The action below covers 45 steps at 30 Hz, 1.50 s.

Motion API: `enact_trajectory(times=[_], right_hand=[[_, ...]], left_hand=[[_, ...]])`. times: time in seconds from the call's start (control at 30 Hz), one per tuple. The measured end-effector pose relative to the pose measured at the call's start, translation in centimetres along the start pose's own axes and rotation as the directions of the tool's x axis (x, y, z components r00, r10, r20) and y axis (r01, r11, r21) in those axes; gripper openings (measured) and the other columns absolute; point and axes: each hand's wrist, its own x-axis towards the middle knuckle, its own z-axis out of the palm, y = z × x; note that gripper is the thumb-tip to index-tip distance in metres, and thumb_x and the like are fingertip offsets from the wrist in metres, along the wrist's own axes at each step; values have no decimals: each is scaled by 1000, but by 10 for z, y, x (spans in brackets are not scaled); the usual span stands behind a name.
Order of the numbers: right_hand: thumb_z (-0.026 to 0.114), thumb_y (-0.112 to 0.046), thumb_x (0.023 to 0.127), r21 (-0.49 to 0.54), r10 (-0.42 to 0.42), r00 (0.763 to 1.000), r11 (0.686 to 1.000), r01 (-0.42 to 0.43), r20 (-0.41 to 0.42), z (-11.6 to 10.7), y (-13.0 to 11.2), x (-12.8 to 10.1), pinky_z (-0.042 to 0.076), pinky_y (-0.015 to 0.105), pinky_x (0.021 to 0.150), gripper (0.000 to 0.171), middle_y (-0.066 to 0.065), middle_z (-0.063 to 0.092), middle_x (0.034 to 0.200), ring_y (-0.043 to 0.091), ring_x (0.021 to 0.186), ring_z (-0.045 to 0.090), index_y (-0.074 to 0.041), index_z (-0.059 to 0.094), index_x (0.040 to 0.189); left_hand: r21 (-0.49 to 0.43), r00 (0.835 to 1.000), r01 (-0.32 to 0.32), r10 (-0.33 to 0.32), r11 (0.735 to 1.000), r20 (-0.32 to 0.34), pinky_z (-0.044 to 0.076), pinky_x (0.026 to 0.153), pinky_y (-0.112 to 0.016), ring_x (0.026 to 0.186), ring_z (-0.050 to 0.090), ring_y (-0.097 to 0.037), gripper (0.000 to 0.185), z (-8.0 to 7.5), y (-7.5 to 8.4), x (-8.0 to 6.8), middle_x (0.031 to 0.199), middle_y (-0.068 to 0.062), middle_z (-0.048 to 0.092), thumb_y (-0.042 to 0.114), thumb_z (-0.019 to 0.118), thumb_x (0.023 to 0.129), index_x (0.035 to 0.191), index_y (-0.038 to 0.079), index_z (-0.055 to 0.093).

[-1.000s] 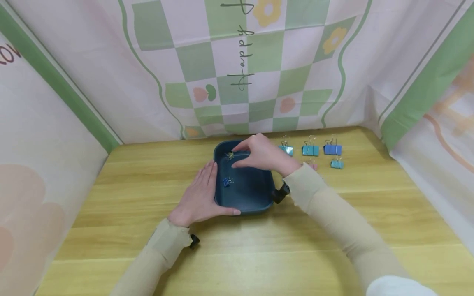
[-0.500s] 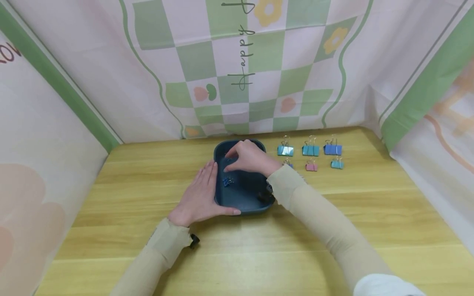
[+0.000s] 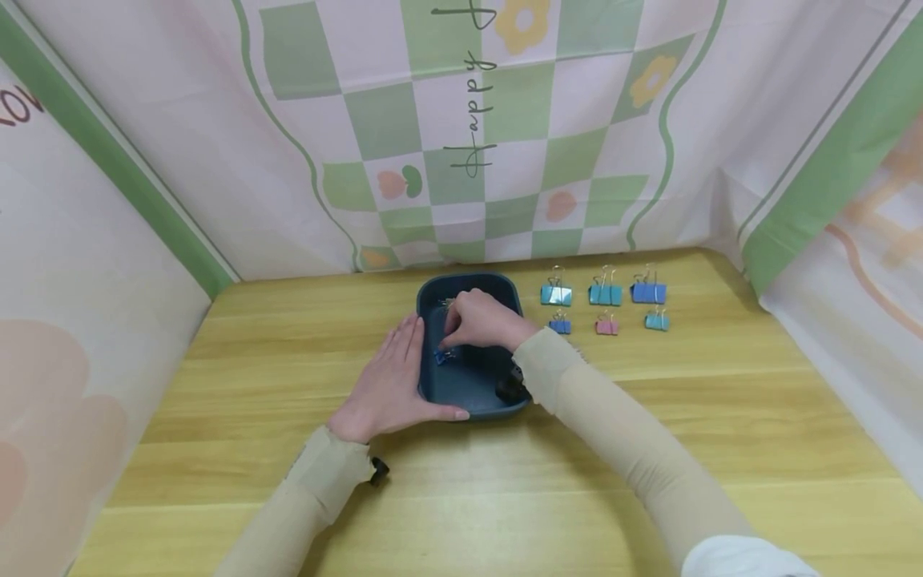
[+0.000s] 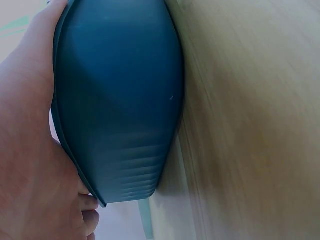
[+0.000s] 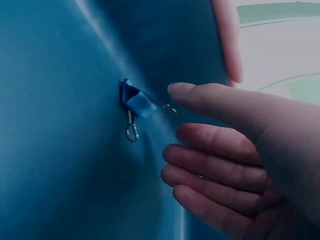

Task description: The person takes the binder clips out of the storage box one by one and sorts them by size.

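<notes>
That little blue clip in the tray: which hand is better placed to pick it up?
The right hand, probably: it is inside the tray, thumb almost at the blue clip. The left hand lies flat against the tray's outer left side, apparently steadying it.

Tray between our hands, clips off to the right

Our left hand (image 3: 389,385) lies against the tray's (image 3: 472,397) left wall; our right hand (image 3: 479,320) reaches inside, a small clip (image 3: 442,355) just before its fingertips. Six more clips (image 3: 604,304) sit in two rows on the table (image 3: 252,361), right of our right hand.
</notes>
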Motion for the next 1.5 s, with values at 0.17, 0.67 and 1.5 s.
enact_trajectory(times=[0.17, 0.67, 1.5], right_hand=[[83, -22, 88, -3, -7, 1000, 1000, 7, 29, 4, 5, 1, 58, 26, 68, 9, -8, 70, 74, 8, 66, 66, -15, 81, 84], [81, -6, 86, 126, -32, 996, 992, 20, 88, 4, 7, -2, 59, 28, 78, 24, -1, 75, 90, 9, 83, 71, -4, 77, 109], [88, -22, 77, -100, 46, 987, 995, -30, 155, 10, 6, 2, 53, 26, 63, 15, -7, 68, 70, 13, 66, 64, -18, 74, 74]], left_hand=[[1, 1000, 7, -7, 1000, 8, 3, 123, -36, 154, -4, -22, 145, 0, 0, 0, 169, -15, -1, 102, 43, 66, 162, 0, 2], [2, 1000, 12, -12, 1000, 17, 2, 123, -36, 154, -5, -23, 145, 0, 1, 0, 169, -14, -3, 101, 43, 66, 161, 1, -1], [-29, 1000, 6, -6, 1000, 14, 1, 123, -34, 154, -6, -21, 145, 1, 0, 0, 169, -14, -4, 100, 44, 67, 161, 0, -1]])
